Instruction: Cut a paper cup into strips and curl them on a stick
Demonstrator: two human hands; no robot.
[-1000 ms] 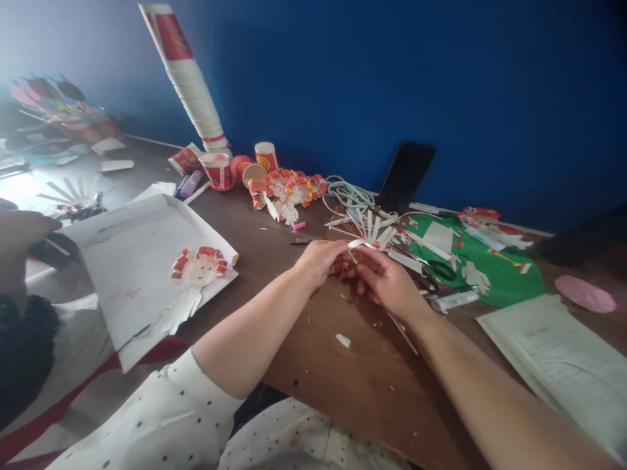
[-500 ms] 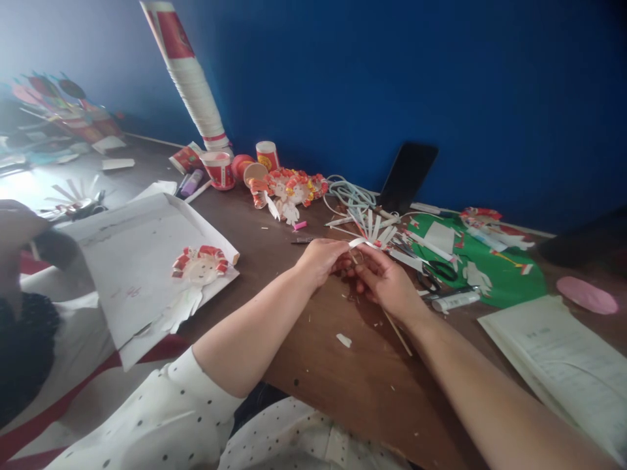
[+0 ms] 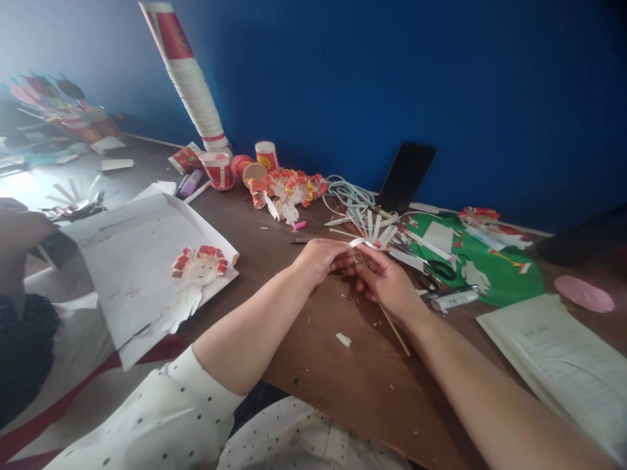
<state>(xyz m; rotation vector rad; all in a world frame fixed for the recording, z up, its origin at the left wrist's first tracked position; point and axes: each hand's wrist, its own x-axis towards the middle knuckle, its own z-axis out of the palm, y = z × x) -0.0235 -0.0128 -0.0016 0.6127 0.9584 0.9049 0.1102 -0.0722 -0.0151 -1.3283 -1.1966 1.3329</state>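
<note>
Two-handed work on a fringed white paper piece (image 3: 376, 227) and a thin stick (image 3: 396, 331) above a brown tabletop (image 3: 337, 378), with places given relative to the black smartphone (image 3: 407, 176) leaning against the blue wall (image 3: 313, 85). The paper piece is on the person's side of the smartphone, slightly to its left; its strips fan out from the fingers, away from the person, and a red edge shows at their base. The stick is nearer the person than the paper: its long axis runs obliquely from the fingers, beneath the right hand (image 3: 389, 284), its free end pointing toward the person and to the right. The right hand's grip is closed on the stick, its index finger at a curled white strip (image 3: 356, 243); the left hand (image 3: 321, 258) has a narrow grip, pinching that strip from the other side. The undersides of the fingers are partly hidden. Compared with one second earlier, the stick's free end has swung leftward, while both hands keep nearly the same position. To the right of the smartphone, and nearer the person, black-handled scissors (image 3: 443, 269) overlap a green sheet (image 3: 514, 281); to its left lies a coiled pale cable (image 3: 350, 194).
</note>
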